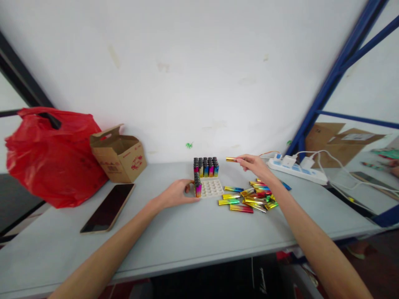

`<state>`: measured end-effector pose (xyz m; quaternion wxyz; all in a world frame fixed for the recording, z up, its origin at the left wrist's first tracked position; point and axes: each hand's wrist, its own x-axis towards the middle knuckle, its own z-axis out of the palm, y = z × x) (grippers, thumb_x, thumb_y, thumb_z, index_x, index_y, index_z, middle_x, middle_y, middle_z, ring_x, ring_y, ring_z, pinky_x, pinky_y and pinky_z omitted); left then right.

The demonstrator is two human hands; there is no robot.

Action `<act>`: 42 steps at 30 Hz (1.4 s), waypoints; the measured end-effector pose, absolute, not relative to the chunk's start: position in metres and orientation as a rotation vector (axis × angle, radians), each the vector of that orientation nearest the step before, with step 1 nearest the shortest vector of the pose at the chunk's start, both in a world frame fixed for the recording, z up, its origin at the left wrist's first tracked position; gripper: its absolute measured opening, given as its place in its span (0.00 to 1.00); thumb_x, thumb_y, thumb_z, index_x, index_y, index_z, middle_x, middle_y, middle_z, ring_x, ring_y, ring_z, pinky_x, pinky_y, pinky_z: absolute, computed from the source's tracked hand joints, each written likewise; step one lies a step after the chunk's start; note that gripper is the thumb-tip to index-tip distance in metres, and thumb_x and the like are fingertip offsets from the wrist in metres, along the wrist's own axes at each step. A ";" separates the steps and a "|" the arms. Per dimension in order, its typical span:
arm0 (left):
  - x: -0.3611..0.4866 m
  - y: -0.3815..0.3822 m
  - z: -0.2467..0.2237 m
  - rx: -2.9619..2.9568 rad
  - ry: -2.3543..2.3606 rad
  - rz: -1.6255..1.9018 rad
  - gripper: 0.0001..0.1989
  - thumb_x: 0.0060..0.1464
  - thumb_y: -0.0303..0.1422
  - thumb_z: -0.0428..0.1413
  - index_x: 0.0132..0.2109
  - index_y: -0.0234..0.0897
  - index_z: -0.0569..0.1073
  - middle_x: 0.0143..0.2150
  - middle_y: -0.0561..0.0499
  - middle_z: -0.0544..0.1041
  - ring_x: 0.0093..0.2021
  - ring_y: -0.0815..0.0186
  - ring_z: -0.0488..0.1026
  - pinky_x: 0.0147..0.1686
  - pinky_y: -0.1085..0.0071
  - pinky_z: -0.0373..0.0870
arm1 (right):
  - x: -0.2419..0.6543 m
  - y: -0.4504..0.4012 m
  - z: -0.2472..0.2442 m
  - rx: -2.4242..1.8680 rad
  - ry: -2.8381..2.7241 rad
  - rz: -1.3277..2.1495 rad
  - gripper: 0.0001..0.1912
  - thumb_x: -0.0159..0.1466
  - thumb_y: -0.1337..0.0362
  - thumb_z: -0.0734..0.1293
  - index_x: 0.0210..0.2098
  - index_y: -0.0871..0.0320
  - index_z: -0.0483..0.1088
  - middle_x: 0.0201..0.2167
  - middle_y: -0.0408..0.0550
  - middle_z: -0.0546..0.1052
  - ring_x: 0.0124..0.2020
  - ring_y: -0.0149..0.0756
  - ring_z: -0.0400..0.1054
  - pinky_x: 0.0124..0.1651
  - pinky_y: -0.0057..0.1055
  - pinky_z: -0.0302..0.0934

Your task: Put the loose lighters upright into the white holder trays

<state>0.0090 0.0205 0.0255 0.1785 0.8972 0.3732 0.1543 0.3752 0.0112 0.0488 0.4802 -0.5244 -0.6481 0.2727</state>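
Observation:
Out to the right, my right hand (252,163) pinches one end of a shiny gold lighter (231,159), held level above the table. My left hand (180,194) rests at the left side of a white tray (213,187), its thumb and fingers apart around a row of upright lighters (198,189). Behind the empty round slots of the tray stands a block of upright lighters (206,169) with black tops and coloured bodies. A loose pile of metallic lighters (257,195) in gold, red, green and blue lies right of the tray.
On the grey table (187,232) a phone (108,207) lies at the left, near an open cardboard box (120,155) and a red plastic bag (56,158). A white power strip (297,171) with cables is at the right. Another person's hand (395,166) shows at the far right edge.

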 end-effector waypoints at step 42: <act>0.020 0.012 0.019 2.598 1.068 0.495 0.29 0.48 0.58 0.64 0.41 0.35 0.74 0.34 0.51 0.75 0.32 0.62 0.69 0.33 0.67 0.63 | 0.257 -0.004 0.018 -1.208 -2.087 0.379 0.28 0.74 0.41 0.55 0.27 0.54 0.62 0.22 0.40 0.68 0.25 0.33 0.60 0.34 0.29 0.52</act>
